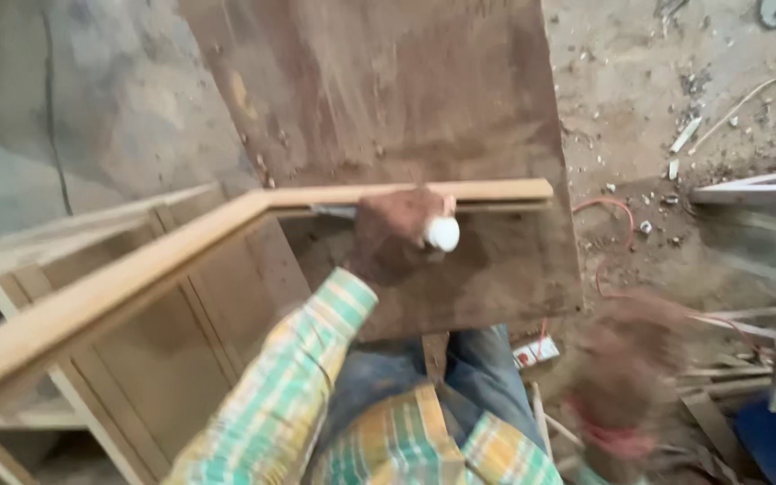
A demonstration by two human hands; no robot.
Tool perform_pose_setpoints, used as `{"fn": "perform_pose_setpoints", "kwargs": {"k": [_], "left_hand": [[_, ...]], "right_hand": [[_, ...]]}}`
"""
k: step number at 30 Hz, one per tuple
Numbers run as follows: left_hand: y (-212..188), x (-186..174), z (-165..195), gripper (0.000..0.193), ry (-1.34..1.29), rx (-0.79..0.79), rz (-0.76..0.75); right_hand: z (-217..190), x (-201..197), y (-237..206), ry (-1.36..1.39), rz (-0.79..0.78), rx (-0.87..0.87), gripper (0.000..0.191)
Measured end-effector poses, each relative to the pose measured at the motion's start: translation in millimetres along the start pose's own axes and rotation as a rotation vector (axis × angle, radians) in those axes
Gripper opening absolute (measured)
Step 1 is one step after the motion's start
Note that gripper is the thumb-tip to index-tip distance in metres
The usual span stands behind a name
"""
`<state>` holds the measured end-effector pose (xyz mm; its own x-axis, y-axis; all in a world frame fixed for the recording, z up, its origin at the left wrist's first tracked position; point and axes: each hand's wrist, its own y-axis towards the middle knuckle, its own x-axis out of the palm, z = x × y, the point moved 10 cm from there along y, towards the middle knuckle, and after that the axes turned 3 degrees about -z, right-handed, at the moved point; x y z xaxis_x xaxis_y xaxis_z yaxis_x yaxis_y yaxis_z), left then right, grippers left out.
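Fingers of my left hand (394, 235) clench a small white rounded bottle (443, 233) against the pale wooden frame strip (406, 192) on the brown board (388, 99); I'd press steadily, while my blurred right hand (626, 359) is unreadable.

Hands: two, the left hand (394, 235) and the right hand (626, 368), which was blurred.
White knobs: one knob (443, 233).
Wooden frames: one frame (136, 278).
Boards: one large board (388, 117).
Red wires: one wire (617, 208).
Plaid sleeves: one sleeve (289, 377).
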<state>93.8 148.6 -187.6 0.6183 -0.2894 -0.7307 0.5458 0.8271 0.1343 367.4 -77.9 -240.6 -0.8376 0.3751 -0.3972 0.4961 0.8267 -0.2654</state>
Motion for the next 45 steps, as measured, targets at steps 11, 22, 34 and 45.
{"fn": "perform_pose_setpoints", "kwargs": {"k": [11, 22, 34, 45], "left_hand": [[-6.2, -8.2, 1.0, 0.023, 0.033, -0.012, 0.019], [-6.8, -20.1, -4.5, 0.016, -0.004, -0.010, 0.091], [-10.9, -19.4, -15.6, 0.018, 0.027, -0.049, 0.003], [-6.7, -21.9, -35.5, 0.019, 0.135, -0.220, -0.243]], "right_hand": [[-55.0, 167.4, -27.0, 0.127, -0.357, 0.071, 0.036], [-8.4, 133.5, -35.1, 0.396, -0.427, 0.160, 0.027], [-73.2, 120.7, 75.4, 0.003, 0.079, -0.058, 0.068], [-44.0, 151.9, 87.3, 0.192, 0.011, 0.185, 0.034]]}}
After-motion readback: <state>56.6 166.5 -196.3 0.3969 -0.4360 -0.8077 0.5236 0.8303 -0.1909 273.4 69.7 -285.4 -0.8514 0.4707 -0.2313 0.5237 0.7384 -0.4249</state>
